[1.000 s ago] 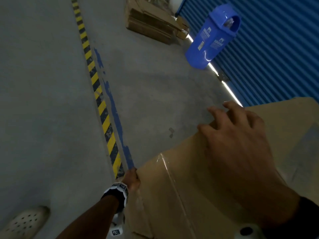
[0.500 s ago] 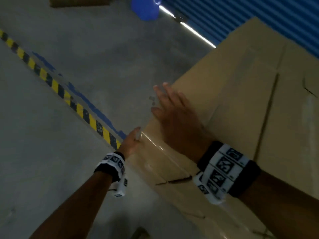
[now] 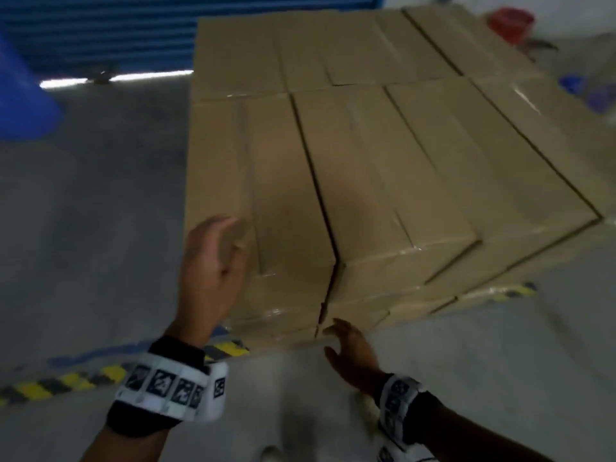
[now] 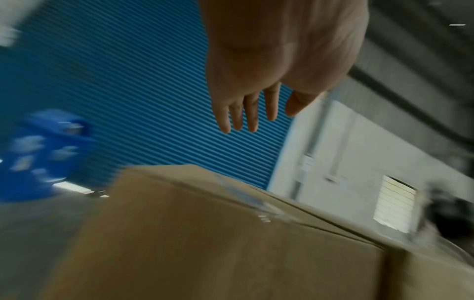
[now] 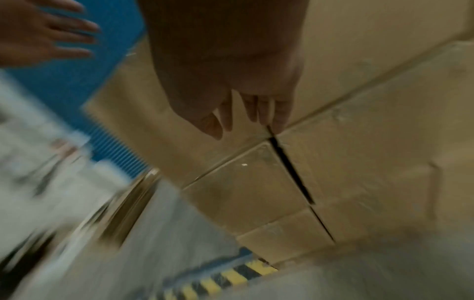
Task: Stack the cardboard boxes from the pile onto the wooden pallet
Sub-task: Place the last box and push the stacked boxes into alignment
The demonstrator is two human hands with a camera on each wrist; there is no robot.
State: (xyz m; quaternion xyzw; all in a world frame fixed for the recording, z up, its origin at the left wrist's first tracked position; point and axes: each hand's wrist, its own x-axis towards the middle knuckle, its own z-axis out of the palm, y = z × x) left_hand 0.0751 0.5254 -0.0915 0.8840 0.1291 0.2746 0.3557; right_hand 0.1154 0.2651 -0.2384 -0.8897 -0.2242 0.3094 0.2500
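A block of brown cardboard boxes (image 3: 350, 168) fills the middle of the head view, in several rows and at least two layers. My left hand (image 3: 220, 248) hovers open over the near left box (image 3: 276, 201), fingers spread; in the left wrist view this hand (image 4: 246, 113) is clear of the box (image 4: 205, 233) below it. My right hand (image 3: 343, 341) is open lower down, at the front face of the stack. Its fingertips (image 5: 279, 121) sit by the dark seam between two boxes (image 5: 290, 162); whether they touch is unclear. No pallet is visible.
A blue bin (image 3: 20, 105) stands at the left before a blue roller shutter (image 3: 100, 35). A yellow-black floor stripe (image 3: 66, 381) runs under the stack's near left corner. A red object (image 3: 510, 23) lies far right on the grey concrete floor (image 3: 83, 228).
Both hands lay on a box before; now they are off it and open. The view has swung round to face the front of the stack.
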